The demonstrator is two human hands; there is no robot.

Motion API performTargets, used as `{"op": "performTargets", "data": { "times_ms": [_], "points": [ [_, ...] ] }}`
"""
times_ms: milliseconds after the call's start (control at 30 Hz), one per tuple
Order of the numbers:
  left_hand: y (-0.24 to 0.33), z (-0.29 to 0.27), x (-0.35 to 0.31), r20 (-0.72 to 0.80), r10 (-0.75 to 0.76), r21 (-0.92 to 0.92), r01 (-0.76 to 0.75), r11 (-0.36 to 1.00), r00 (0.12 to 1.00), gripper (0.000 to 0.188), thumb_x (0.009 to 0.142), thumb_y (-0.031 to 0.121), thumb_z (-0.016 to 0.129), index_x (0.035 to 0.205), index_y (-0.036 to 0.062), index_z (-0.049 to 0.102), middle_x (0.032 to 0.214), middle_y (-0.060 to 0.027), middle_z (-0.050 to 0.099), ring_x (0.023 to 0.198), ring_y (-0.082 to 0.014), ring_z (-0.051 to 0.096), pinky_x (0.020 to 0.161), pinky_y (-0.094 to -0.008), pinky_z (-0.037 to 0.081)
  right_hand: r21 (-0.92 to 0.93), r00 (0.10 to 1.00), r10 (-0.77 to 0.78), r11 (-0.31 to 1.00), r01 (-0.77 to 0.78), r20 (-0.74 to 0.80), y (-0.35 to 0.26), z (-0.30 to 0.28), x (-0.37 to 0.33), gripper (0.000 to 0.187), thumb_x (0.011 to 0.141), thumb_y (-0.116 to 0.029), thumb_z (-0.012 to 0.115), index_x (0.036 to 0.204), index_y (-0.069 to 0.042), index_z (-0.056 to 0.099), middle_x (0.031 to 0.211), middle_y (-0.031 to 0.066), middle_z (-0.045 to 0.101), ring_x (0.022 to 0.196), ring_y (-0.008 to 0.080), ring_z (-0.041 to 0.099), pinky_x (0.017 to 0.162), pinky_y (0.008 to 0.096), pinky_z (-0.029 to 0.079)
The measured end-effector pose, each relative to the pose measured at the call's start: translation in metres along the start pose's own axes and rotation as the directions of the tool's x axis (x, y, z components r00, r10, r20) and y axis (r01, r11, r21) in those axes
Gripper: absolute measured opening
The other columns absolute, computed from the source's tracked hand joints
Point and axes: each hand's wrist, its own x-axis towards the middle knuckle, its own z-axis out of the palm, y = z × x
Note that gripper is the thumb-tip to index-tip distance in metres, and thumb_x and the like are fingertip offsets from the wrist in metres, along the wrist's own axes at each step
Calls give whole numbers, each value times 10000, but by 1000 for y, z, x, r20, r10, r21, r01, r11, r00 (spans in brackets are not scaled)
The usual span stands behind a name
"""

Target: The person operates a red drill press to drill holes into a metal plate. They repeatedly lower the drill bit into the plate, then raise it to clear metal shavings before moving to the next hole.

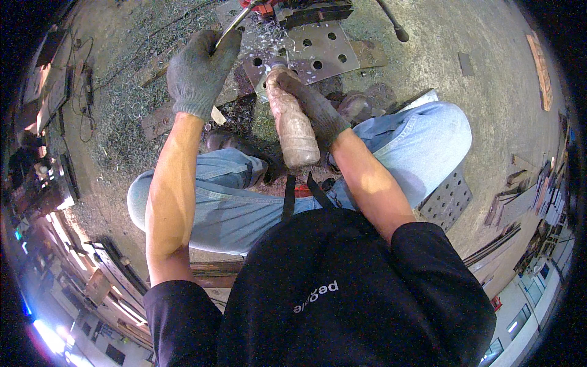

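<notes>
My left hand [199, 73], in a grey knit glove, is closed around a metal lever [237, 23] that slants up toward a red and dark machine [315, 12] at the top edge. My right hand [315, 110], in a darker glove, is wrapped round the upper part of a dirty plastic bottle [298, 137]. The bottle's neck points away from me, over the near edge of a metal plate with round holes [330, 56]. Whitish wet spots and shavings lie on the plate near the machine. How much the bottle holds I cannot tell.
Curly metal shavings [125, 116] cover the floor at left. A dark rod with a rounded end [400, 32] juts in at upper right. Another perforated plate [449, 199] lies by my right knee. Metal stock [523, 202] is stacked along the right, and cables [85, 92] lie far left.
</notes>
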Motion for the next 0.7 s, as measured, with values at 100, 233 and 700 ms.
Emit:
{"op": "performTargets", "data": {
  "times_ms": [100, 233, 700],
  "points": [
    [-1, 0, 0, 12, -5, -26, 5, 1000, 1000, 543, 821, 650, 601, 1020, 160, 722, 886, -121, 724, 862, -344, 697, 747, -432, 531, 2, 997, -45, 999, 45, 62, 1, -1, 4, 197, 950, -366, 627, 951, -169, 622, 769, -32, 600, 633, 98, 574, 571, 262, 501],
    [1, -2, 1, 18, 6, -1, -6, 1000, 1000, 542, 824, 648, 599, 1016, 157, 721, 879, -125, 722, 856, -346, 696, 743, -432, 530, -60, 998, -62, 996, 62, 9, -2, 5, 0, 173, 957, -339, 620, 944, -167, 618, 773, -36, 600, 637, 94, 573, 576, 258, 499],
    [-1, 2, 2, 17, 23, 10, -23, 1000, 1000, 545, 824, 656, 596, 1001, 157, 726, 864, -115, 723, 829, -348, 698, 720, -435, 535, -46, 999, -38, 998, 39, 23, 0, -2, 3, 346, 899, -472, 668, 994, -143, 621, 768, -4, 619, 598, 121, 611, 535, 281, 538]
  ]
}}
